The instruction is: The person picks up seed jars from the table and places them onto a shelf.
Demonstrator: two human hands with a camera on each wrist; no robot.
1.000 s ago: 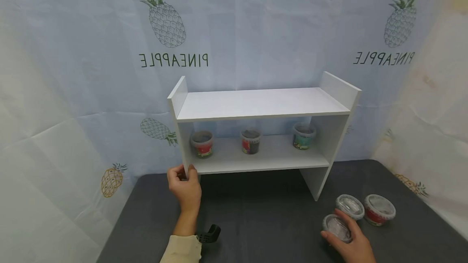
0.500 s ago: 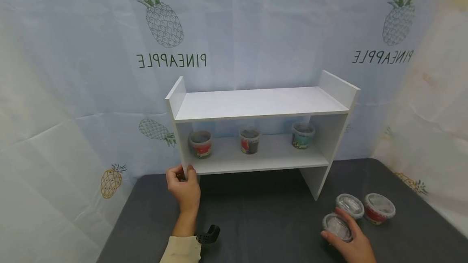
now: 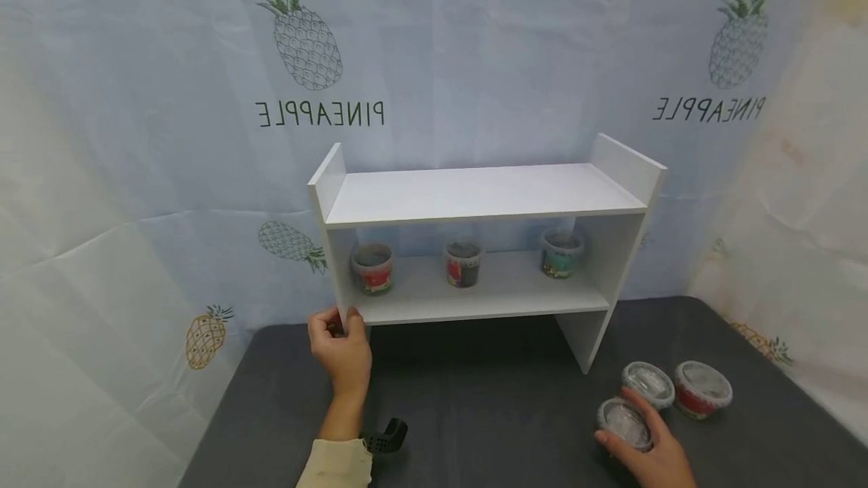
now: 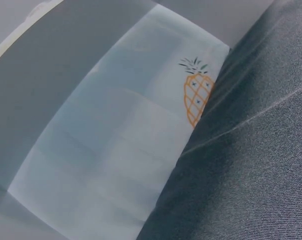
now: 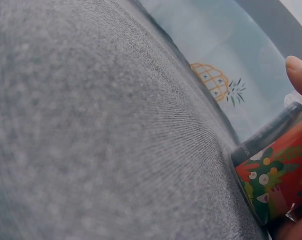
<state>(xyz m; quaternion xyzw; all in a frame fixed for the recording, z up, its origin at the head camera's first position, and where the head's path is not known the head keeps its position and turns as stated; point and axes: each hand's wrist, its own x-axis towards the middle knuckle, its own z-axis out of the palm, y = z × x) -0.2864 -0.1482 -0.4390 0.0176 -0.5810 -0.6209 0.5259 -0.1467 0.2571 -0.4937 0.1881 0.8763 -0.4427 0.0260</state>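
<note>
My left hand (image 3: 347,356) grips the lower front edge of the left side panel of a white two-tier shelf (image 3: 488,193), thumb on the inner side. At the lower right, my right hand (image 3: 652,452) holds a small round plastic tub (image 3: 624,423) with a clear lid, thumb and fingers on opposite sides of it. The right wrist view shows this tub's red printed wall (image 5: 286,167), its base close against the dark cloth. Right behind it stand a second lidded tub (image 3: 649,384) and a red-labelled tub (image 3: 704,388). The left hand is out of its own wrist view.
On the shelf's lower board stand a red tub (image 3: 373,269) at the left, a red-and-dark tub (image 3: 464,263) in the middle and a teal tub (image 3: 561,253) at the right. A dark cloth (image 3: 475,413) covers the table. A pineapple-print curtain (image 3: 488,44) hangs behind.
Both hands keep their places, the left on the shelf panel and the right on the tub. Only the head view shifts slightly.
</note>
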